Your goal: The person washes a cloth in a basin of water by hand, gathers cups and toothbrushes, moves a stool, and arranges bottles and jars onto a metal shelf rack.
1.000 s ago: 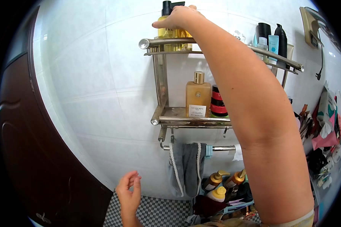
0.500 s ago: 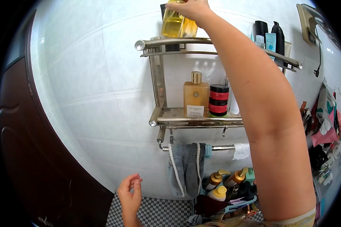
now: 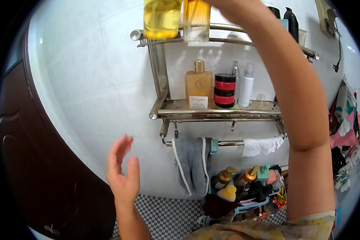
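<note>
At the top edge my right hand (image 3: 232, 6) holds a clear bottle of yellow liquid (image 3: 161, 20) and a clear bottle of amber liquid (image 3: 197, 20); its fingers and the bottle tops are out of frame. Both bottles hang in front of the upper metal rack shelf (image 3: 224, 27). My left hand (image 3: 123, 176) is raised at lower left, empty, with thumb and fingers apart. On the lower shelf (image 3: 176, 105) stand a gold-capped bottle (image 3: 199, 88), a red and black jar stack (image 3: 225, 91) and a white spray bottle (image 3: 246, 86).
A grey towel (image 3: 191, 164) and a white cloth (image 3: 262, 146) hang on the rail below. Several pump bottles (image 3: 225, 176) fill a caddy near the checkered floor (image 3: 168, 212). A brown door (image 3: 48, 152) stands left. Black bottles (image 3: 292, 26) sit at the upper shelf's right end.
My right hand has brought the two bottles off the upper shelf, nearer to me. My left hand has risen with its fingers spreading. The view has shifted slightly.
</note>
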Demonstrator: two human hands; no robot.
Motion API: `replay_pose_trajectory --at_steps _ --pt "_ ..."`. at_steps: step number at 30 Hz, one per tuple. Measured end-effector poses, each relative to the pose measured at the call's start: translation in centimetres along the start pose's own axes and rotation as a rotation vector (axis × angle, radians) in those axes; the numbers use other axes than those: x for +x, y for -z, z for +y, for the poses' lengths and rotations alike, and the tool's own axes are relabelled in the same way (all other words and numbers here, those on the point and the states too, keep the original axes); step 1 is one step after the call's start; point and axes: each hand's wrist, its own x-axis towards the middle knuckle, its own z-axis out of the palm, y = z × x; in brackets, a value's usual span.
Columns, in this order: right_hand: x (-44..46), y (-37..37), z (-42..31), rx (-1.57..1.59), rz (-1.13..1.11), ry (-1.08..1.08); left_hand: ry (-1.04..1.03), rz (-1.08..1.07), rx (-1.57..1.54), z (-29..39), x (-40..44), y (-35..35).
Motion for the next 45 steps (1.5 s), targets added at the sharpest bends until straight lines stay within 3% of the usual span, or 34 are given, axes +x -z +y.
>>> replay_pose_trajectory --at_steps 4,7,9,12,16,27,35,38,40,45 --pt "-1.8 -1.5 2.7 -0.118 -0.281 0.052 -0.129 -0.060 -0.033 2.9 4.6 -2.2" --pt "-4.3 -5.2 5.9 -0.331 0.036 0.248 -0.241 -0.093 0.047 4.0 6.9 -4.1" --pt "-5.1 -5.7 6.6 -0.297 0.053 0.274 -0.181 -0.081 0.083 3.8 7.9 -5.1" --pt "-5.5 -6.2 7.6 -0.191 0.019 0.126 -0.191 -0.075 0.098 3.0 9.1 -6.0" --pt "-6.2 -7.1 9.0 -0.197 -0.007 0.130 -0.070 -0.092 0.153 1.6 10.6 -6.4" --pt "-7.8 -8.4 13.7 -0.103 0.000 0.075 -0.055 -0.133 -0.102 -3.7 12.1 -7.5" --pt "-9.3 -8.6 14.2 -0.148 -0.037 0.097 -0.063 -0.178 -0.022 -4.9 12.4 -8.6" --pt "-9.5 -8.5 14.4 -0.195 -0.113 0.064 0.022 -0.161 0.036 -5.2 12.8 -9.3" --pt "-9.4 -8.4 14.5 -0.439 -0.053 0.195 0.026 -0.173 0.068 -5.4 12.9 -9.6" --pt "-9.4 -8.6 14.8 -0.432 -0.076 0.103 -0.014 -0.217 0.303 -5.9 13.5 -9.9"
